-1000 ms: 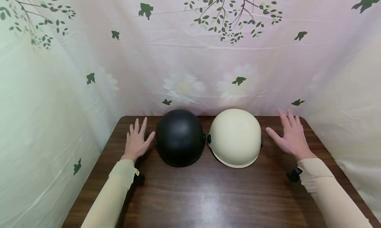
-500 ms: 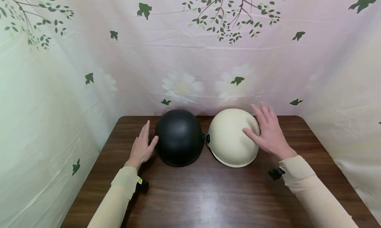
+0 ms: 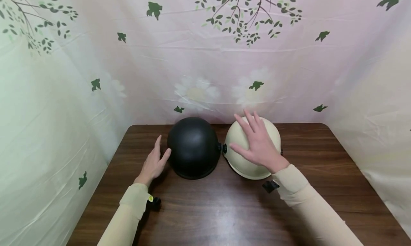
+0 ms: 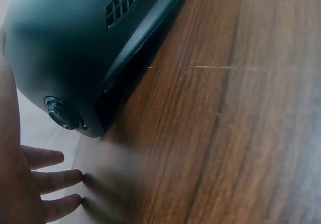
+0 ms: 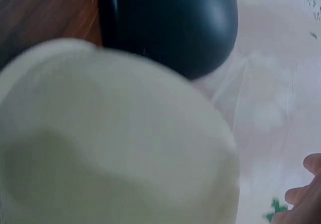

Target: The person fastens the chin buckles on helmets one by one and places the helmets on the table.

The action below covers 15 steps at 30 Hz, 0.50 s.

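Side by side near the table's back edge lie a black helmet [image 3: 193, 147] and a cream helmet [image 3: 273, 131], domes up. My left hand [image 3: 152, 166] is at the black helmet's left side, thumb close to the shell, fingers extended. In the left wrist view the black helmet [image 4: 60, 48] shows a round side knob [image 4: 61, 112] and a grille-like vent [image 4: 125, 4]. My right hand [image 3: 257, 142] hovers over the cream helmet with fingers spread, covering part of its dome. Only some fingertips [image 5: 306, 194] show beside the cream helmet [image 5: 120, 143] in the right wrist view.
Dark wood-grain table [image 3: 199, 210] carries both helmets. A pale cloth curtain [image 3: 205, 60] printed with leaves and birds stands right behind the back edge and along both sides. Small black devices [image 3: 270, 186] are strapped at each wrist.
My right hand has swept left from the table's right side to above the cream helmet. My left hand has shifted slightly toward the black helmet. Both helmets stay put.
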{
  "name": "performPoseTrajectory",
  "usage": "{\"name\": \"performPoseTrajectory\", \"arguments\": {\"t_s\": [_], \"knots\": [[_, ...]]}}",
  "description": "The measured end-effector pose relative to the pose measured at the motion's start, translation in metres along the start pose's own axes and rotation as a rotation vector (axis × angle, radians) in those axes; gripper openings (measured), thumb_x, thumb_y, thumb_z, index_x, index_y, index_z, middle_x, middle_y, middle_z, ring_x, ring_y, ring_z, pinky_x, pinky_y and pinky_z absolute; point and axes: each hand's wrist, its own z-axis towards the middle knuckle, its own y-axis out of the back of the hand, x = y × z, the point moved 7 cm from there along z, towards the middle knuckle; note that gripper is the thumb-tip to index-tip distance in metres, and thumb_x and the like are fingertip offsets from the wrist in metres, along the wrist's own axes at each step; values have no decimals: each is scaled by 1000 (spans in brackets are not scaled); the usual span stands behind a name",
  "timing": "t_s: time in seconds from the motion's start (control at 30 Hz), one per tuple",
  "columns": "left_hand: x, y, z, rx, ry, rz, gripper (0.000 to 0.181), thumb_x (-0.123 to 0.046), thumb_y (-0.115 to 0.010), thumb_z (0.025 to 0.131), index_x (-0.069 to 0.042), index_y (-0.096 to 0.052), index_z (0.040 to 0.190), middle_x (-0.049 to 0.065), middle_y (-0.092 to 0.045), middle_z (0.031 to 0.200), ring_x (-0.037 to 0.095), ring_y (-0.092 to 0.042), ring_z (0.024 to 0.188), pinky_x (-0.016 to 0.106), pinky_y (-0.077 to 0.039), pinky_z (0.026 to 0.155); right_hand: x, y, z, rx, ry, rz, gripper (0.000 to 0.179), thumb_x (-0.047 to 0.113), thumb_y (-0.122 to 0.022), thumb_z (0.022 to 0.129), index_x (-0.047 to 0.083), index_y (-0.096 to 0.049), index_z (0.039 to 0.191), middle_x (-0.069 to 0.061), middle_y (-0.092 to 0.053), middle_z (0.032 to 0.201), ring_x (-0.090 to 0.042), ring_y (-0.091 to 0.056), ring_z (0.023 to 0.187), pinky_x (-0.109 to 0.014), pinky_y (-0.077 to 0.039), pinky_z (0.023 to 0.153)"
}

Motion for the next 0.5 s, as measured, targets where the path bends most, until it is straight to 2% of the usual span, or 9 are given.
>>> {"name": "performPoseTrajectory", "arguments": {"t_s": [0.27,0.5], "knots": [[0,-4,-1,41,50,-27,85,-66,-41,107,-28,1,170,27,-42,161,49,-47,143,69,-38,113,27,-31,13,63,30,32,90,61,-69,94,32,-26,168,-9,-11,176,-49,-12,159,-74,-19,120],[1,-5,-4,44,57,-42,84,-63,-41,108,-24,0,170,26,-48,157,49,-49,141,66,-37,115,44,-58,28,145,12,81,91,58,-72,94,33,-26,168,-9,-8,177,-50,-12,158,-70,-17,123]]}}
